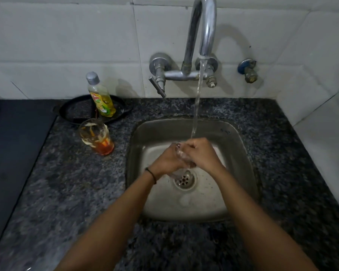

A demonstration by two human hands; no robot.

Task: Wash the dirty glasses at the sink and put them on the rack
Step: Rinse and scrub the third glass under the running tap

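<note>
A clear glass is being held low over the middle of the sink, tilted between both hands and largely hidden by them. The left hand is gripping it from the left side with curled fingers, and the right hand is wrapping over it from the right, fingers closed on its upper part. A stream of water is falling from the curved tap onto the glass and the knuckles. The drain is lying just below the hands. A thin dark band is sitting on the left wrist. On the speckled stone bench left of the sink, a second glass is standing upright, streaked and holding some orange liquid at its bottom. Behind it, a yellow dish soap bottle is standing on a black pan by the tiled wall. A small valve is projecting from the wall right of the tap.
</note>
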